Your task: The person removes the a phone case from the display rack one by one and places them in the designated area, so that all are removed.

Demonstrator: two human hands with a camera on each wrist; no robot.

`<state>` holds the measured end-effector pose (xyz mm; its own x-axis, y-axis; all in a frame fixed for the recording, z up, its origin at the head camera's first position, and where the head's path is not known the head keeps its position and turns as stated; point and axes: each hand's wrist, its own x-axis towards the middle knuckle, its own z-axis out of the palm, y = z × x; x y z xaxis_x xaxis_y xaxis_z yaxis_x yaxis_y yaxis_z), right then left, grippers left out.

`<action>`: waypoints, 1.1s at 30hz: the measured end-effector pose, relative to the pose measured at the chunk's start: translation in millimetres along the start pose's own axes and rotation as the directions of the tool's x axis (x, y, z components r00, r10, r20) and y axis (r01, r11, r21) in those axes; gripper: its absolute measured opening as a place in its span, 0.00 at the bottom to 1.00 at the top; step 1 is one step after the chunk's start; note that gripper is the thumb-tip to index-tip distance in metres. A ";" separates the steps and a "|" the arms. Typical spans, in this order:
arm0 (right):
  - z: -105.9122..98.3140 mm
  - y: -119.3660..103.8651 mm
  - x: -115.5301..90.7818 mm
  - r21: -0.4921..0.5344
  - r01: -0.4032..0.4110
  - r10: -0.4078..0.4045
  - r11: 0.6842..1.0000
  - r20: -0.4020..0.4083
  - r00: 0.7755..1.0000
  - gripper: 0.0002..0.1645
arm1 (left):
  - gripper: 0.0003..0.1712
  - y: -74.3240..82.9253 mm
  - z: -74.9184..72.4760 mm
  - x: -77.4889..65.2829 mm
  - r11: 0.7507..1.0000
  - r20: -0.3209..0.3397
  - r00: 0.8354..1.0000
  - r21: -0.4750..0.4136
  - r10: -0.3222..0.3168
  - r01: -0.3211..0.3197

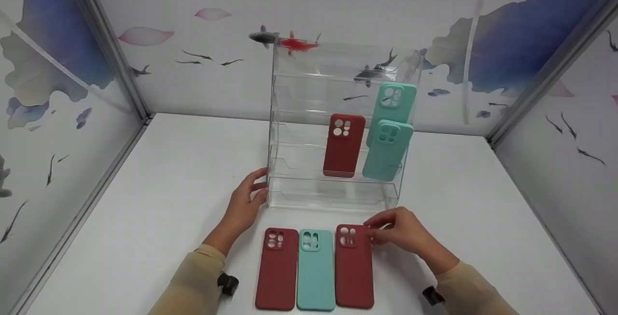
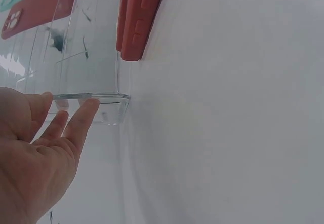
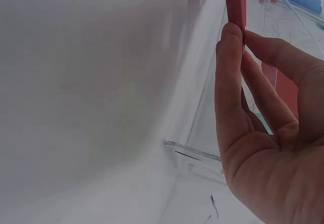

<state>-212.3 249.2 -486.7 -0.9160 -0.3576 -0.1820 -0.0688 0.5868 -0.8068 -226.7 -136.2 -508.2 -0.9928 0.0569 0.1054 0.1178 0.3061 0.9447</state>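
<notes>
Head view: the right hand (image 1: 403,230) is pinching the right red case (image 1: 355,276) by its upper right corner, while the left hand (image 1: 244,204) is touching the side of the clear rack (image 1: 333,202), its fingers bending loosely without wrapping it. The pinched case is lying in front of the rack, ending a row on the worktop (image 1: 183,170) beside the teal case (image 1: 316,276) and the left red case (image 1: 276,276). For a sure hold, thumb and fingers should be pressing the rim rather than the camera holes; raising that corner seems safer than sliding toward the close neighbour. The rack's front lip is running just beyond the row, so a low forward move risks catching it. More room is opening rightward. Three shelved cases (image 1: 344,153) are occupying the rack's right part.
</notes>
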 end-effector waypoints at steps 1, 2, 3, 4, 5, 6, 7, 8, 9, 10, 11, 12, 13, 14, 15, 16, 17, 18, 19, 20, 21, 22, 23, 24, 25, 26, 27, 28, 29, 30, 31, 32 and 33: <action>0.9 1.1 0.0 0.000 -0.003 0.003 1.000 0.002 1.000 0.15 | 0.30 0.0 0.4 0.2 1.000 0.000 1.000 0.001 0.004 -0.004; 1.8 2.1 0.0 0.002 -0.006 0.006 1.000 0.004 1.000 0.15 | 0.30 -0.1 0.6 0.6 1.000 0.000 1.000 0.000 0.006 -0.006; 2.5 3.2 0.2 0.000 -0.007 0.007 1.000 0.007 1.000 0.14 | 0.30 -0.4 0.9 0.9 1.000 -0.002 1.000 0.001 0.006 -0.006; 3.4 3.7 0.6 -0.002 -0.010 0.010 1.000 0.010 1.000 0.14 | 0.29 -0.8 0.7 1.2 1.000 -0.005 1.000 0.003 0.003 -0.003; 4.3 4.4 1.0 0.000 -0.014 0.014 1.000 0.014 1.000 0.14 | 0.29 -0.9 0.5 1.4 1.000 -0.006 1.000 0.006 -0.002 0.002; 5.0 5.0 1.3 0.004 -0.016 0.016 1.000 0.020 1.000 0.14 | 0.29 -0.6 0.4 1.3 1.000 -0.007 1.000 0.009 -0.007 0.007; 5.7 5.7 1.4 0.006 -0.017 0.017 1.000 0.025 1.000 0.13 | 0.29 -0.7 0.5 1.4 1.000 -0.006 1.000 0.011 -0.010 0.010; 6.3 6.5 1.5 0.009 -0.019 0.019 1.000 0.030 0.999 0.13 | 0.29 -0.6 0.5 1.3 1.000 -0.007 1.000 0.012 -0.012 0.012; 7.0 7.3 1.5 0.009 -0.021 0.020 1.000 0.034 0.999 0.13 | 0.29 -0.4 0.6 1.1 1.000 -0.007 1.000 0.015 -0.009 0.009; 7.8 8.2 1.6 0.009 -0.022 0.022 1.000 0.036 0.999 0.13 | 0.29 -0.2 0.6 1.0 1.000 -0.007 1.000 0.015 -0.010 0.010; 8.5 9.1 1.7 0.010 -0.024 0.024 1.000 0.037 0.999 0.12 | 0.29 -0.1 0.6 1.0 1.000 -0.006 1.000 0.016 -0.007 0.007; 9.2 9.9 1.9 0.007 -0.026 0.026 1.000 0.035 0.999 0.12 | 0.29 -0.1 0.6 0.9 1.000 -0.006 1.000 0.013 -0.006 0.006; 10.0 10.6 2.0 0.005 -0.029 0.029 1.000 0.032 0.999 0.12 | 0.29 -0.1 0.6 1.0 1.000 -0.006 1.000 0.013 -0.006 0.006; 10.7 11.2 2.0 0.005 -0.032 0.032 0.999 0.029 0.999 0.12 | 0.29 0.1 0.5 0.9 1.000 -0.006 1.000 0.014 -0.007 0.007; 11.3 11.6 2.0 0.006 -0.035 0.035 0.999 0.026 0.999 0.13 | 0.29 0.2 0.5 0.9 1.000 -0.006 1.000 0.017 -0.009 0.009; 11.9 12.0 2.0 0.008 -0.037 0.036 0.999 0.024 0.999 0.13 | 0.29 0.1 0.5 0.9 1.000 -0.006 1.000 0.017 -0.014 0.014; 12.5 12.1 1.9 0.008 -0.038 0.038 0.999 0.023 0.999 0.13 | 0.29 0.1 0.5 0.7 1.000 -0.007 1.000 0.022 -0.019 0.019; 13.1 12.3 2.0 0.008 -0.039 0.039 0.999 0.021 0.999 0.13 | 0.29 0.0 0.5 0.6 0.999 -0.008 1.000 0.020 -0.025 0.025; 13.5 12.5 2.0 0.010 -0.041 0.041 0.999 0.020 0.999 0.13 | 0.29 0.2 0.8 0.7 0.999 -0.010 1.000 0.021 -0.027 0.027; 13.8 12.6 1.8 0.009 -0.042 0.042 0.999 0.019 0.999 0.12 | 0.29 0.3 1.1 0.7 0.999 -0.011 1.000 0.019 -0.027 0.027; 14.3 13.1 1.8 0.001 -0.041 0.041 0.999 0.017 0.999 0.12 | 0.29 0.4 1.5 0.8 1.000 -0.010 1.000 0.016 -0.026 0.026; 15.0 13.4 1.9 -0.006 -0.038 0.038 0.999 0.015 0.999 0.11 | 0.29 0.1 1.5 0.6 1.000 -0.010 1.000 0.014 -0.026 0.026; 15.7 13.7 1.9 -0.015 -0.035 0.035 0.999 0.014 0.999 0.11 | 0.29 -0.3 1.7 0.5 1.000 -0.009 1.000 0.013 -0.026 0.026; 16.3 14.0 1.9 -0.022 -0.032 0.032 0.999 0.013 0.999 0.10 | 0.29 -0.6 1.7 0.5 1.000 -0.008 1.000 0.008 -0.025 0.025; 16.8 14.4 1.7 -0.031 -0.027 0.027 0.999 0.011 1.000 0.10 | 0.29 -1.1 1.8 0.6 1.000 -0.008 1.000 0.008 -0.024 0.024; 17.3 14.6 1.6 -0.039 -0.018 0.019 0.999 0.011 1.000 0.09 | 0.29 -1.3 1.9 0.8 1.000 -0.008 1.000 0.008 -0.018 0.018; 17.5 14.7 1.6 -0.048 -0.009 0.010 0.999 0.011 1.000 0.09 | 0.29 -1.5 1.8 1.1 1.000 -0.008 1.000 0.009 -0.014 0.014; 17.5 14.3 1.7 -0.053 -0.004 0.004 0.999 0.010 1.000 0.09 | 0.29 -1.9 1.7 1.4 1.000 -0.010 1.000 0.011 -0.009 0.009; 17.4 13.8 2.0 -0.061 0.003 -0.003 0.998 0.010 1.000 0.09 | 0.29 -2.0 1.5 1.9 1.000 -0.012 1.000 0.012 -0.004 0.004; 17.1 13.2 2.4 -0.066 0.007 -0.007 0.998 0.010 1.000 0.09 | 0.29 -1.8 1.1 2.3 1.000 -0.016 1.000 0.013 0.001 -0.001; 17.0 12.8 2.1 -0.068 0.006 -0.005 0.998 0.013 1.000 0.09 | 0.29 -2.4 1.3 2.2 1.000 -0.017 1.000 0.014 0.004 -0.004; 16.5 12.1 1.7 -0.067 0.005 -0.004 0.998 0.014 1.000 0.10 | 0.29 -2.8 1.5 2.0 1.000 -0.017 1.000 0.016 0.008 -0.008; 15.5 11.4 1.5 -0.068 0.005 -0.004 0.998 0.015 1.000 0.10 | 0.29 -3.4 1.7 1.8 1.000 -0.017 1.000 0.017 0.008 -0.007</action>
<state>-208.3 244.1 -504.9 -0.9099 -0.3702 -0.1872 -0.0998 0.6333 -0.7675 -228.9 -135.5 -511.6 -0.9921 0.0432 0.1179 0.1256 0.3217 0.9385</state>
